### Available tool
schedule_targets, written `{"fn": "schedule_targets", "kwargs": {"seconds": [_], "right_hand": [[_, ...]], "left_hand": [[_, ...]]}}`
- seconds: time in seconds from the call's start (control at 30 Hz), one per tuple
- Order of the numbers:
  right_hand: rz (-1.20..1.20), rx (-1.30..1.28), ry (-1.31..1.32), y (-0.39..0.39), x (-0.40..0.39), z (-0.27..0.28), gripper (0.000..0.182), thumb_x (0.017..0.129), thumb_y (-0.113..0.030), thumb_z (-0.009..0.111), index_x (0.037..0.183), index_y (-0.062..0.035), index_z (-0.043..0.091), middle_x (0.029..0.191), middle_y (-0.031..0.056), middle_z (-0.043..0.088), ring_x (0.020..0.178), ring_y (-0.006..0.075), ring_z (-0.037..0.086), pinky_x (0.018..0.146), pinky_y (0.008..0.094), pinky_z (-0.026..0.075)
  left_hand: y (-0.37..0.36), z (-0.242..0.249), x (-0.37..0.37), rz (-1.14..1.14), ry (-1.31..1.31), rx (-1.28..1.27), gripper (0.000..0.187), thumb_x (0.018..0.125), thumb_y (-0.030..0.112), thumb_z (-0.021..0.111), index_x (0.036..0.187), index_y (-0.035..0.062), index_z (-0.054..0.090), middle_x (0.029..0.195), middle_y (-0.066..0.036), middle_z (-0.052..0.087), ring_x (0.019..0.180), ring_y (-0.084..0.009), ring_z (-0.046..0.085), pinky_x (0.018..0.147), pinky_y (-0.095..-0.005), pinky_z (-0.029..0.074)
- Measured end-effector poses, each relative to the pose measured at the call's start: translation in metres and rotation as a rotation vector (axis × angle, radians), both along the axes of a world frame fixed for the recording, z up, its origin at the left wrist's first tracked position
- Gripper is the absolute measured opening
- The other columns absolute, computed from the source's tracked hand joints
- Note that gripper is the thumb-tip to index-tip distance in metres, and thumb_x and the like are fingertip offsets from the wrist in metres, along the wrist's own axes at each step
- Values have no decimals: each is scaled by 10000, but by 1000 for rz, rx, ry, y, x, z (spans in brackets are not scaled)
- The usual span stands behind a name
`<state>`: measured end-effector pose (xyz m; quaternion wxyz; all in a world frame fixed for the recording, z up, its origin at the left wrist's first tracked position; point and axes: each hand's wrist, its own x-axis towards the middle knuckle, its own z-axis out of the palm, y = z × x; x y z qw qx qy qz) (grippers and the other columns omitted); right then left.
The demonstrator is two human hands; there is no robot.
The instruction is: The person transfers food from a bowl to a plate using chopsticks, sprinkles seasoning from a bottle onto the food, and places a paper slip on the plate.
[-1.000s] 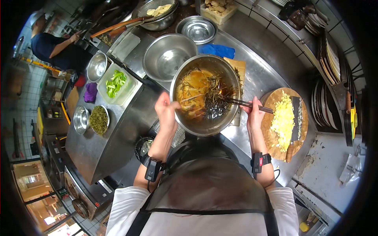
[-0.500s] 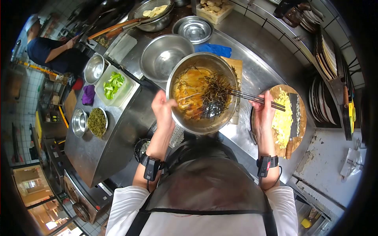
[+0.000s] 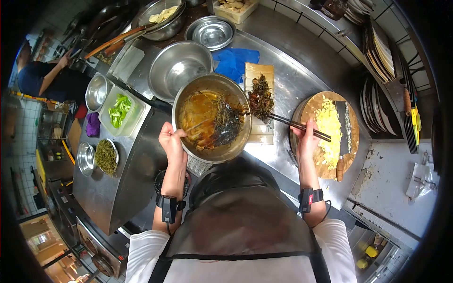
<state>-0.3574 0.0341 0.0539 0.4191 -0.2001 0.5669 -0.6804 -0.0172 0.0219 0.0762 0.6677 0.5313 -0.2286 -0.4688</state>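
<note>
A metal bowl (image 3: pixel 191 87) with brown liquid and dark shredded food (image 3: pixel 227 123) is tilted in front of me. My left hand (image 3: pixel 172 141) grips its left rim, the thumb over the edge. Dark chopsticks (image 3: pixel 299 126) are in my right hand (image 3: pixel 306 139), their tips at a dark clump of shredded food (image 3: pixel 261 98). This clump lies over a pale, ridged rectangular block (image 3: pixel 259 134), just right of the bowl. Right of my right hand, a round wooden board (image 3: pixel 309 104) bears chopped yellow pieces (image 3: pixel 327 123) and a cleaver (image 3: pixel 341 127).
An empty steel bowl (image 3: pixel 180 70), a smaller bowl (image 3: pixel 210 33) and a blue cloth (image 3: pixel 236 64) are beyond. Left are a tub of green slices (image 3: pixel 120 111), a bowl of green shreds (image 3: pixel 106 157) and a purple cloth (image 3: pixel 93 125). Another person (image 3: pixel 40 78) stands far left.
The bowl has shifted left, uncovering more of the pale block. A dark clump has come out of the bowl with the chopsticks and is now over the block. The whole view has shifted somewhat.
</note>
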Motion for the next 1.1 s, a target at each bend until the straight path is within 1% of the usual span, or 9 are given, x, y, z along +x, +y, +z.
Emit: {"fn": "schedule_targets", "kwargs": {"seconds": [0.07,0.17,0.33,0.43,0.57,0.63,0.73,1.03,1.1], "right_hand": [[2,16,63,1,0,-20,308,927,-274,487,757,-17,482,653,108,596,531,166,608,536,248,513],[64,39,288,-1,5,-36,308,941,-244,466,728,-20,470,637,98,598,540,138,602,540,236,483],[58,-2,297,-9,11,-27,305,939,-231,474,715,-24,463,637,73,592,562,106,587,559,220,462],[117,0,438,-11,14,-23,289,931,-206,494,707,-29,456,621,41,559,574,90,567,550,218,444],[125,2,453,-15,14,-28,282,935,-208,482,721,-23,477,631,56,567,559,109,582,540,218,482],[125,16,435,-14,17,-25,300,931,-199,494,689,-24,462,618,43,564,566,86,561,548,214,440],[111,22,509,-10,17,-22,310,931,-193,494,676,-20,462,617,40,560,560,84,557,545,213,439],[78,4,452,-11,20,-4,318,933,-194,491,671,-15,461,620,30,542,556,79,551,548,216,442],[76,1,469,-17,19,-3,319,932,-201,493,672,-20,458,616,30,540,566,73,544,551,213,434]], "left_hand": [[-2,-5,0,-2,-30,0,313,554,-170,448,593,111,313,602,10,433,542,-77,391,493,-206,332],[-5,-8,-2,-4,-61,4,319,551,-177,447,594,108,310,599,16,415,542,-73,375,493,-204,326],[-9,-6,-5,-5,-69,20,319,549,-179,447,594,104,310,596,17,408,541,-72,370,488,-208,321],[-12,-6,-6,-3,-45,18,315,549,-179,445,594,103,312,596,17,409,538,-72,370,484,-210,317],[-13,-6,-7,-9,-65,9,307,551,-173,450,589,100,315,591,21,399,536,-68,362,481,-212,316],[-13,-6,-6,-1,-52,12,306,551,-171,453,587,100,315,589,23,394,536,-67,358,480,-212,314],[-14,-9,-4,-11,-63,16,304,550,-169,455,585,99,315,587,26,386,536,-65,354,481,-212,312],[-15,-12,-4,-9,-67,18,313,546,-179,442,584,102,309,585,24,387,534,-67,356,477,-213,304],[-14,-12,-2,-37,-63,10,273,563,-153,460,593,96,352,610,-4,467,531,-91,413,496,-212,335]]}}
